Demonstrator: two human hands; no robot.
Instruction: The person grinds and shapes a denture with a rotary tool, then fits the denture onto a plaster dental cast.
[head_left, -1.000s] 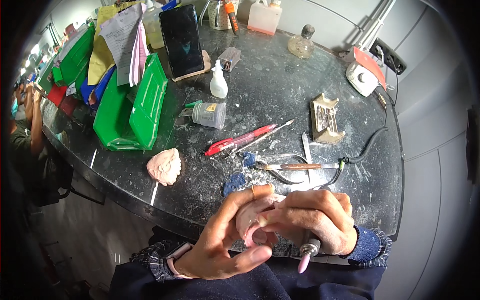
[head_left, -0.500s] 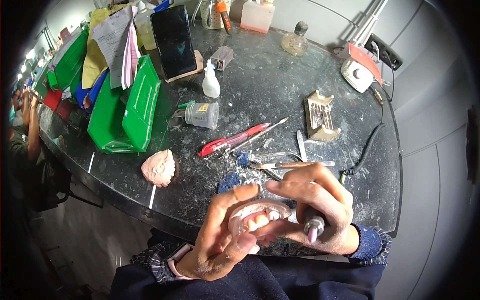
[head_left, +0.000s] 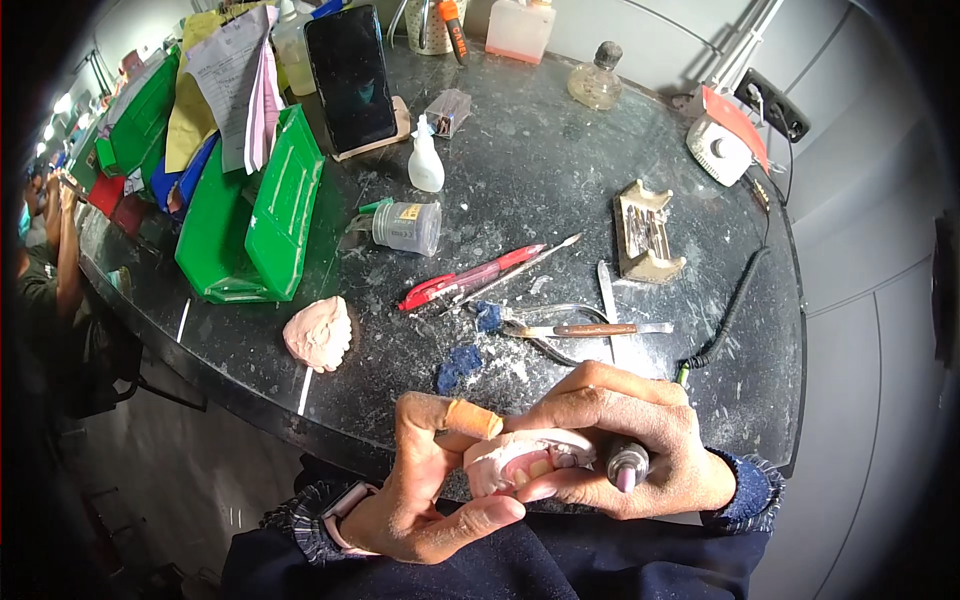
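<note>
A pale pink dental cast (head_left: 486, 466), bearing pink gum material and tooth-coloured teeth (head_left: 540, 467), is held in front of me between both hands. My left hand (head_left: 415, 490) is at its left end; the thumb and the orange-wrapped index finger (head_left: 472, 419) stand off it, while the other fingers pass partly hidden behind it. With thumb and forefinger, my right hand (head_left: 650, 425) pinches the cast's right side. Tucked in that same hand is a dark rotary handpiece (head_left: 627, 462) with a pinkish tip, beside the cast and apart from the teeth.
Beyond my hands lie a wooden-handled spatula (head_left: 590, 330), blue scraps (head_left: 459, 368), white dust and a red pen (head_left: 470, 277). Another cast (head_left: 318, 335) sits left, near green bins (head_left: 283, 215). A bur holder (head_left: 648, 235) and a coiled cord (head_left: 728, 320) are at right.
The cast has tilted and shifted slightly right, its teeth now facing lower. My left index finger and thumb have come away from it, while my right thumb and forefinger have closed on it.
</note>
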